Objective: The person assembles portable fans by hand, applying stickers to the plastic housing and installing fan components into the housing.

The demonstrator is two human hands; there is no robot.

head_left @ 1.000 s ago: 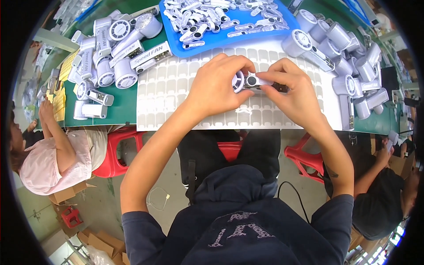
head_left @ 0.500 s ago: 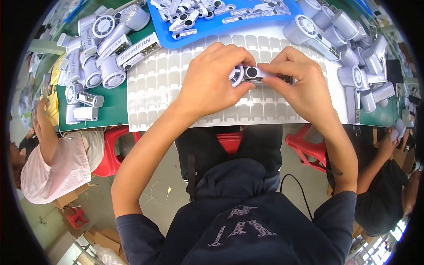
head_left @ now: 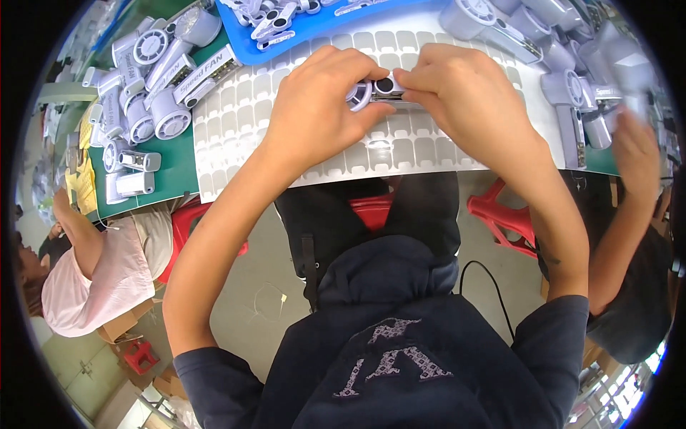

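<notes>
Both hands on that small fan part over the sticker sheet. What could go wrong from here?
1. The small fan part is pinched between left hand and right hand above the sticker sheet; a slip could drop it.
2. A co-worker's hand reaches in at the right, so elbows may bump.
3. The pile of grey fan housings crowds the sheet's left edge.

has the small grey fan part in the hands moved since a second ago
No. The small grey fan part, held between the left hand and right hand, sits over the same rows of the white sticker sheet, just below the blue tray.
</notes>
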